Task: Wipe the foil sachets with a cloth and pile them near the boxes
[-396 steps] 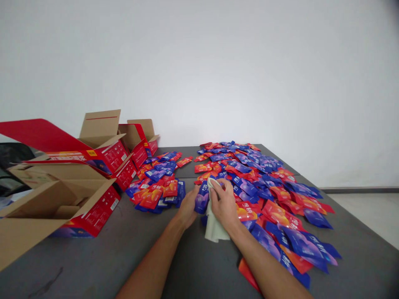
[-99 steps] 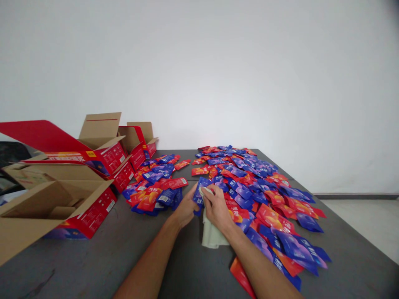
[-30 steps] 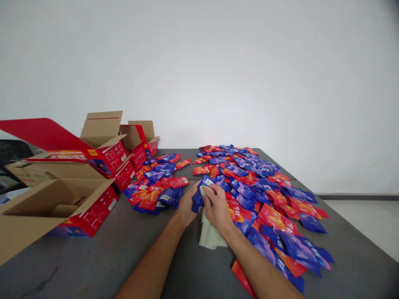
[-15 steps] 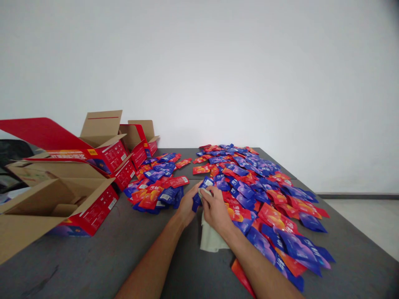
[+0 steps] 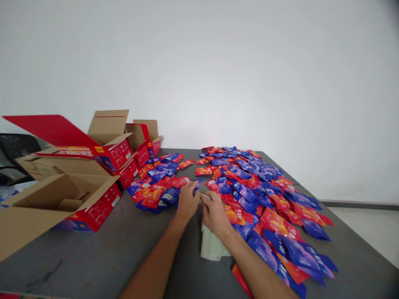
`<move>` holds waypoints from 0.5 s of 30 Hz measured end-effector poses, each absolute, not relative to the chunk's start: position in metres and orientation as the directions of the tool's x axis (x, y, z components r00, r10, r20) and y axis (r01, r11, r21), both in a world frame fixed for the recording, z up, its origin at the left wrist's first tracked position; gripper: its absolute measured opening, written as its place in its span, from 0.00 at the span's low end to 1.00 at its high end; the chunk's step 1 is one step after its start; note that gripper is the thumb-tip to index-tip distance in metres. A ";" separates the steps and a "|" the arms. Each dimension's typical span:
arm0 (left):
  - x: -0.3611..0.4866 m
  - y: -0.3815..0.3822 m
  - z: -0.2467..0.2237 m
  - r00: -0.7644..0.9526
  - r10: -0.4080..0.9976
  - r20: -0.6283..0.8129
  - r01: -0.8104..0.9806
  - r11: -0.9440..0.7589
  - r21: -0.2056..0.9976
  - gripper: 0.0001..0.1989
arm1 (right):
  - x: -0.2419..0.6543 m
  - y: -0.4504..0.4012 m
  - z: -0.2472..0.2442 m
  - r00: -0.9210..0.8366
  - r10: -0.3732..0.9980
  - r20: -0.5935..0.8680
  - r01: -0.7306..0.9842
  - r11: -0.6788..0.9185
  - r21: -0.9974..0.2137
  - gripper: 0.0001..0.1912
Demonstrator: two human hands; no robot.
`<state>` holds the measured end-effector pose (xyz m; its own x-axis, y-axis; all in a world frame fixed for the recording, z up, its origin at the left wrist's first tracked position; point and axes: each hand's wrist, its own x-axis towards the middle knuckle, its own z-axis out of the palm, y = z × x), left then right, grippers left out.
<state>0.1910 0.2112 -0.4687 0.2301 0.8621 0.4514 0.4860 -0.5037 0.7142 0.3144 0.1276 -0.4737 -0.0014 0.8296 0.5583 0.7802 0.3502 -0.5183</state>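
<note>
My left hand (image 5: 187,201) is closed on a blue packet (image 5: 198,185), mostly hidden behind the fingers with one corner showing above them. Close beside it, my right hand (image 5: 215,211) pinches a pale greenish cloth (image 5: 212,246); the cloth's lower part hangs down onto the dark table. The fingertips of both hands nearly meet. Left of my hands lies a smaller pile of red and blue packets (image 5: 154,195). A larger spread of such packets (image 5: 243,192) covers the right side, and some lie beneath my right forearm.
Open red cardboard boxes stand along the left, the nearest box (image 5: 99,207) with its brown flaps spread. The dark table (image 5: 131,253) runs back toward a white wall (image 5: 199,74). A black chair (image 5: 18,149) stands behind the boxes at far left.
My left hand has turned over, so its back now covers most of the blue packet. My right hand keeps the cloth at the packet. The whole view has shifted slightly.
</note>
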 end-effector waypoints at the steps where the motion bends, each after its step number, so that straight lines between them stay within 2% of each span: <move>1: 0.188 0.213 -0.470 0.209 0.854 0.476 0.553 -0.504 0.663 0.24 | 0.317 0.128 -0.474 0.012 0.829 0.559 0.791 0.334 -0.512 0.19; 5: 0.171 0.225 -0.472 0.130 0.852 0.506 0.717 -0.434 0.546 0.26 | 0.328 0.132 -0.474 0.054 0.819 0.571 0.823 0.288 -0.490 0.18; 9: 0.154 0.237 -0.475 0.054 0.842 0.536 0.808 -0.352 0.472 0.21 | 0.333 0.134 -0.476 0.071 0.807 0.586 0.834 0.274 -0.479 0.17; 15: 0.154 0.236 -0.476 0.093 0.832 0.547 0.858 -0.346 0.380 0.18 | 0.332 0.133 -0.475 0.068 0.822 0.566 0.838 0.261 -0.479 0.17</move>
